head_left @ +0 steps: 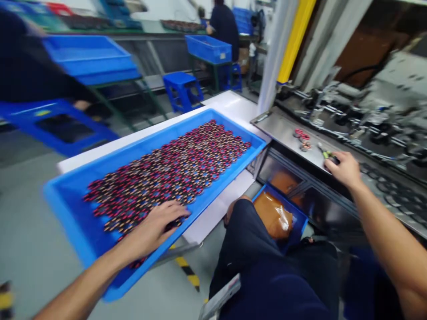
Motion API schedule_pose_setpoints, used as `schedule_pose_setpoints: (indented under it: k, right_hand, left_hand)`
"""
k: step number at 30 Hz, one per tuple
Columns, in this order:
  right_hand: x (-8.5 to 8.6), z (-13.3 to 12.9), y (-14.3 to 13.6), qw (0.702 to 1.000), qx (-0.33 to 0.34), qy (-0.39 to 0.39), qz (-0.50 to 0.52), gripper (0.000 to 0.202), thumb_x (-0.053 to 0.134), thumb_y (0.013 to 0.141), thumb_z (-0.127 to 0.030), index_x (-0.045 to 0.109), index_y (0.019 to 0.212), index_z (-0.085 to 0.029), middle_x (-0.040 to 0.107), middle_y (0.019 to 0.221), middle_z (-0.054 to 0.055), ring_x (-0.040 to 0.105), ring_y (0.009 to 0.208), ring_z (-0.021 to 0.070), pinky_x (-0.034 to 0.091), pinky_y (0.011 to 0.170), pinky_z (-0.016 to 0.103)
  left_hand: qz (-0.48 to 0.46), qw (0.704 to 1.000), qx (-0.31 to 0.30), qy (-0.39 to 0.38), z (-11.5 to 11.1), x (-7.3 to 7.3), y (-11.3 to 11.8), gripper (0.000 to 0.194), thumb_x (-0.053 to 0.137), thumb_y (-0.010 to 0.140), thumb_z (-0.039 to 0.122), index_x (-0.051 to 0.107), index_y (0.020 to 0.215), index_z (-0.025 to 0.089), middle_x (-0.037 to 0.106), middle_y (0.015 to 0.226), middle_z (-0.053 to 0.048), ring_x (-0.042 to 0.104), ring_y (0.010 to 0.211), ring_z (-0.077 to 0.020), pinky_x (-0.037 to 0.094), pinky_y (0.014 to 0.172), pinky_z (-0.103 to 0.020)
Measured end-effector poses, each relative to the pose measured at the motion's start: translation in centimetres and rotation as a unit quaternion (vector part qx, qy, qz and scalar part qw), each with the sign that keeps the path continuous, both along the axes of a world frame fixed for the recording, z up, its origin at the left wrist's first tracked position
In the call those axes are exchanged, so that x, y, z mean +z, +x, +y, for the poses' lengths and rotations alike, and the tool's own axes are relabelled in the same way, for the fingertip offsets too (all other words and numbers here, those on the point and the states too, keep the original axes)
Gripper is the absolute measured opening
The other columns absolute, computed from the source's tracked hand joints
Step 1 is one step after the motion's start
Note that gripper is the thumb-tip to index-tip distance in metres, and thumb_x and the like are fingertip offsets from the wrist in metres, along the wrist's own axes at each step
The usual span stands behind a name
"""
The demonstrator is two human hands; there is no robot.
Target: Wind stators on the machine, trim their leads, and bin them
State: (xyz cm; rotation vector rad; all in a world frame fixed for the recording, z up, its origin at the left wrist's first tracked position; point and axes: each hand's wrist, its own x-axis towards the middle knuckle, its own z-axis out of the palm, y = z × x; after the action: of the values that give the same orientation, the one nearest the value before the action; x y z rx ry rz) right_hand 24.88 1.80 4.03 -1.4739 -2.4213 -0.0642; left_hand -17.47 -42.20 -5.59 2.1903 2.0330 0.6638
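Note:
A long blue tray (63, 213) holds many small round parts (173, 164) with red, copper and black colouring, packed in rows. My left hand (160, 224) reaches over the tray's near side, its fingers curled down onto the parts by the rim; what they grip, if anything, is hidden. On the metal ledge of the machine at the right, my right hand (343, 168) is closed around a small tool (328, 155) with green and black handles. Several red and copper round parts (302, 134) lie on the ledge just left of the tool.
Below the ledge is a blue bin (302, 226) with an orange-brown bag (271, 215). A yellow post (295, 40) rises beside the machine. Behind the tray stand blue stools (183, 89) and blue crates (93, 58). One person (224, 26) sits at the back, another at the far left.

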Motion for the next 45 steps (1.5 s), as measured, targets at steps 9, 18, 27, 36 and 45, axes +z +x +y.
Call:
schedule_pose_setpoints:
  k: [9, 18, 27, 36, 45]
  right_hand:
    - [-1.3, -0.3, 0.0, 0.999, -0.027, -0.009, 0.023, 0.042, 0.057, 0.087, -0.032, 0.071, 0.12, -0.011, 0.066, 0.124, 0.018, 0.056, 0.115, 0.0293, 0.041, 0.103, 0.037]
    - [-1.1, -1.1, -0.1, 0.997, -0.051, -0.038, 0.04, 0.036, 0.061, 0.093, -0.036, 0.067, 0.121, -0.014, 0.063, 0.127, 0.014, 0.055, 0.119, 0.0282, 0.041, 0.104, 0.043]
    - [-1.1, -1.4, -0.2, 0.993, -0.039, -0.06, 0.099, 0.031, 0.064, 0.092, -0.034, 0.068, 0.114, -0.013, 0.063, 0.124, 0.015, 0.055, 0.121, 0.0306, 0.042, 0.104, 0.048]
    - [2.4, -9.7, 0.5, 0.937, 0.107, -0.067, 0.325, 0.034, 0.064, 0.092, -0.034, 0.065, 0.12, -0.013, 0.066, 0.12, 0.015, 0.063, 0.109, 0.0224, 0.052, 0.095, 0.037]
    - [5.0, -23.9, 2.1, 0.66, 0.153, -0.368, 0.637, 0.043, 0.081, 0.076, -0.055, 0.062, 0.07, -0.017, 0.057, 0.064, -0.002, 0.047, 0.057, 0.0091, 0.039, 0.053, 0.023]
  left_hand:
    - [-0.02, 0.986, -0.024, 0.161, 11.4, 7.0, 1.2, 0.023, 0.064, 0.08, 0.046, 0.077, 0.096, 0.036, 0.08, 0.094, -0.003, 0.075, 0.085, -0.0329, 0.061, 0.082, -0.044]
    - [-0.305, 0.951, -0.053, 0.007, 39.1, 9.9, 15.9, 0.043, 0.08, 0.074, 0.037, 0.069, 0.108, 0.014, 0.077, 0.093, -0.01, 0.074, 0.09, -0.0264, 0.059, 0.092, -0.048]
    - [-0.383, 0.922, -0.058, -0.003, 41.7, 8.0, 18.7, 0.078, 0.091, 0.05, 0.03, 0.059, 0.118, 0.013, 0.077, 0.093, -0.008, 0.072, 0.076, -0.0207, 0.062, 0.083, -0.045]
    - [-0.357, 0.892, -0.1, 0.259, 26.6, 11.3, 21.8, 0.07, 0.079, 0.078, 0.02, 0.047, 0.14, 0.021, 0.073, 0.121, -0.012, 0.072, 0.111, -0.0229, 0.059, 0.098, -0.042]
    - [-0.319, 0.846, -0.24, 0.355, 18.9, 12.7, 26.5, 0.08, 0.079, 0.069, -0.006, 0.057, 0.138, 0.029, 0.077, 0.111, -0.004, 0.076, 0.092, -0.0182, 0.064, 0.081, -0.028]
